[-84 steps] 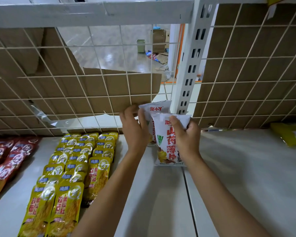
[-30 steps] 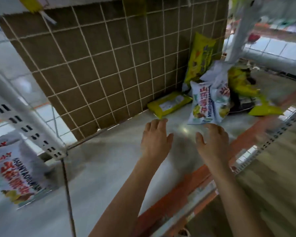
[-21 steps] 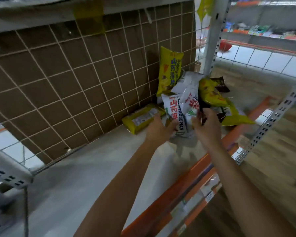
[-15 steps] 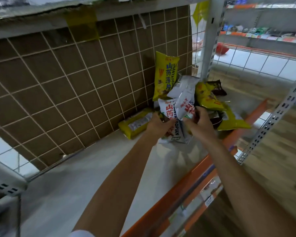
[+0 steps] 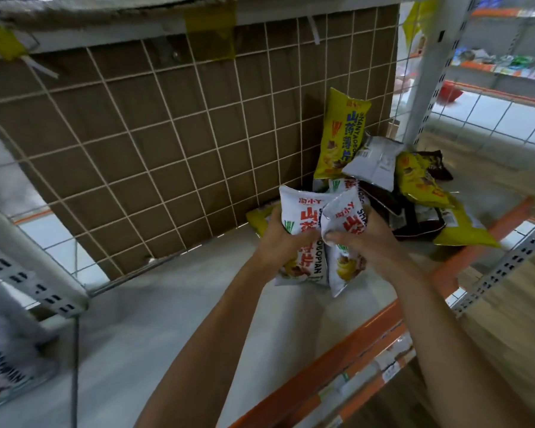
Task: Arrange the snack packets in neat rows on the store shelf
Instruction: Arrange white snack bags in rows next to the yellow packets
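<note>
Both hands are clenched on white snack packets lifted off the shelf (image 5: 173,319): the left hand (image 5: 280,239) grips one white packet (image 5: 297,211) around its middle, the right hand (image 5: 363,239) grips a second white packet (image 5: 345,270), the two touching edge to edge. Behind them a jumbled pile (image 5: 414,193) of yellow, white and dark packets lies in the shelf's corner by the wire grid (image 5: 167,149). To do this well, carry the pair clear of the pile without dragging others, keep printed faces forward, and avoid crushing the contents.
</note>
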